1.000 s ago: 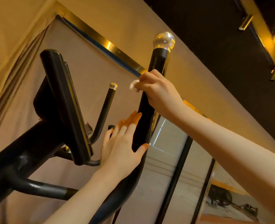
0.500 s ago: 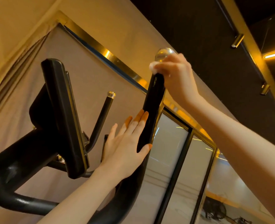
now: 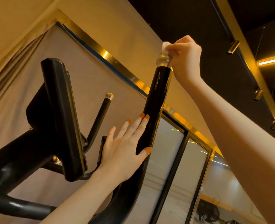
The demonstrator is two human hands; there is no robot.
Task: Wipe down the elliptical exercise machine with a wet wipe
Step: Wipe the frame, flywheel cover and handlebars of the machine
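Wet wipe in right hand, atop handlebar cap.

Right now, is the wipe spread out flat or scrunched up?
Scrunched up: the wet wipe shows as a small white wad pinched in the right hand atop the handle's silver knob.

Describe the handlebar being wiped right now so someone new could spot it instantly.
Start at the black console; two black bars rise to its right. The near handlebar is thicker, braced by the left hand. Unlike the thin far bar, its shiny knob sits under the right hand holding the white wipe.
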